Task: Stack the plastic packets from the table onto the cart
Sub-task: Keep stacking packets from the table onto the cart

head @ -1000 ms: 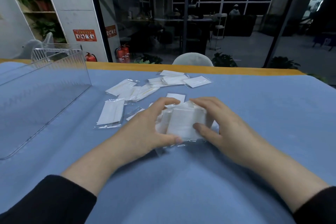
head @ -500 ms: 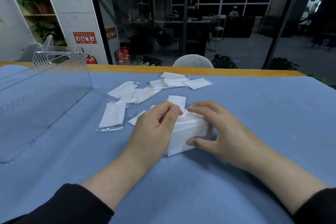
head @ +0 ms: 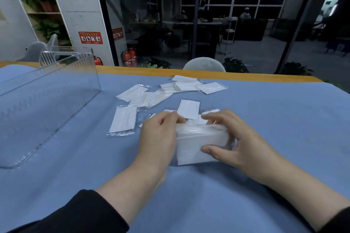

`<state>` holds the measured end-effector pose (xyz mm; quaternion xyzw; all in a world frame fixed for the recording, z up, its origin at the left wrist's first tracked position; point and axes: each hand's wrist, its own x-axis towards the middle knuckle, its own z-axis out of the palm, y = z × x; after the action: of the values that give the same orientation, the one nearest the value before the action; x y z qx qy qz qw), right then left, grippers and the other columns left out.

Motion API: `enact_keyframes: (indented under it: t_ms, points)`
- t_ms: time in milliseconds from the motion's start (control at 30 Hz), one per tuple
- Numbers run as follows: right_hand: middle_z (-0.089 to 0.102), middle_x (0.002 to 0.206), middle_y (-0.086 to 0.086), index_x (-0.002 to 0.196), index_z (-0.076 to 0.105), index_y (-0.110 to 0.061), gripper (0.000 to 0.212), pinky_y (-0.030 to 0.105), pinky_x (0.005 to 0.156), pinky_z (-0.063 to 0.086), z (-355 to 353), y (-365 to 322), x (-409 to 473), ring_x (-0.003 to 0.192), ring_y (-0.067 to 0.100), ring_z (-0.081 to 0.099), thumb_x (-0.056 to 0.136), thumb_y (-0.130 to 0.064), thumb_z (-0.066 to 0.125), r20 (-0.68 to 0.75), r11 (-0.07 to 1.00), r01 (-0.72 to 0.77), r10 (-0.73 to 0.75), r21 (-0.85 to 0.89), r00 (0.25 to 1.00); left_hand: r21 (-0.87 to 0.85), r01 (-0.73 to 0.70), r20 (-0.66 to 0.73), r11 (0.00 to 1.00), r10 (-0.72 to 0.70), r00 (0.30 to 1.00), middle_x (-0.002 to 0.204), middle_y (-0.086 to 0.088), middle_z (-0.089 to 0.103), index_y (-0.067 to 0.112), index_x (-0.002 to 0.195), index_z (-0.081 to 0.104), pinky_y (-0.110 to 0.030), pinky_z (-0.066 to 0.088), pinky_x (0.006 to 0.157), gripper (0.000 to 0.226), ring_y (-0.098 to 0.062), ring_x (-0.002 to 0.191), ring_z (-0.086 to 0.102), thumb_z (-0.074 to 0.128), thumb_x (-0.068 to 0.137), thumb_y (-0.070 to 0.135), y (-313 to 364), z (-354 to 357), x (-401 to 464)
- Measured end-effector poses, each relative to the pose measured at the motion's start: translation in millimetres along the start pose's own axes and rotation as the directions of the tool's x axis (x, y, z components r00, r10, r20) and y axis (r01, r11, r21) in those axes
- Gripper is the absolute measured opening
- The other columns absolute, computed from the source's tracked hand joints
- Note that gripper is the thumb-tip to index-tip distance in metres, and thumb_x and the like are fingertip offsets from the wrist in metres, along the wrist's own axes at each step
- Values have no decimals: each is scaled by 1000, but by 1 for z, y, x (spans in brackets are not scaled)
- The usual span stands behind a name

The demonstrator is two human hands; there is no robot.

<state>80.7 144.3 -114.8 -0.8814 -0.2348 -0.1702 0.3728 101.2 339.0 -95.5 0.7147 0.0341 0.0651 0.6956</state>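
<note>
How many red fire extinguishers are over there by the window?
3. Two fire extinguishers stand side by side behind the glass, past the table's far edge. A third one peeks out behind the clear bin, mostly hidden. More may be out of sight.

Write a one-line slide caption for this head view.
Both hands, left and right, grip a bundle of plastic packets on edge on the blue table; loose packets lie beyond.

Loose packets (head: pixel 124 122) lie between hands (head: pixel 197 138) and clear bin (head: pixel 56 89).

Blue table (head: pixel 265 119) bears packets (head: pixel 124 121), clear bin (head: pixel 56 89).
</note>
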Motion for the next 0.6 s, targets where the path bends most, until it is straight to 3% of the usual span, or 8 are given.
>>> enact_keyframes:
  t_ms: [67,133,200,267,333,433,533,600]
  points:
    - [52,124,-22,126,50,-54,52,25,87,47,-4,4,-3,110,13,55,86,-34,78,64,999,-45,47,-29,997,63,-36,48,997,33,998,84,17,74,26,98,67,-32,43,70,19,-13,85,62,51,99,16,1,-1,-1]
    - [55,122,-22,122,51,-55,49,30,84,49,-5,4,-2,103,15,57,86,-33,76,60,997,-59,61,-40,996,59,-156,114,986,148,982,87,11,74,26,97,66,-28,47,80,18,-9,92,65,51,103,18,3,-1,-4]
    - [57,120,-20,120,53,-54,45,29,86,50,-5,3,0,106,15,59,84,-33,72,39,999,-20,22,-45,999,20,-246,221,969,236,946,91,12,72,28,95,67,-21,48,85,13,-5,95,65,58,100,35,5,-2,-8]
    - [58,117,-17,119,56,-48,44,21,87,46,-8,3,1,111,14,60,84,-25,71,13,998,38,-37,-51,999,117,-296,372,948,235,898,100,23,65,37,102,64,-10,43,81,24,5,97,59,68,84,53,6,-7,-6]
    - [58,115,-17,117,59,-42,44,13,83,43,-11,4,1,109,12,60,83,-18,71,-20,995,80,-82,-67,996,356,-415,519,837,192,833,110,25,57,44,112,58,-5,38,81,42,9,104,52,80,77,49,5,-14,-1]
    - [57,114,-18,116,60,-40,42,11,86,42,-10,4,1,110,10,60,83,-16,71,-20,990,111,-113,-86,993,523,-566,606,637,189,773,110,16,58,41,115,59,-13,40,83,36,-1,101,52,74,84,29,7,-19,5]
    - [57,119,-19,121,58,-43,41,13,93,41,-8,3,1,115,7,58,84,-33,72,-16,998,59,-60,-34,998,536,-555,595,636,182,783,99,11,64,36,109,62,-22,45,74,29,-9,90,56,68,85,21,9,-22,8]
    - [58,125,-17,126,54,-45,48,17,99,43,-13,1,4,121,6,56,82,-56,69,-122,994,-52,63,92,991,521,-511,538,684,202,819,86,11,66,35,101,64,-24,45,64,25,-8,76,57,68,83,17,14,-29,12]
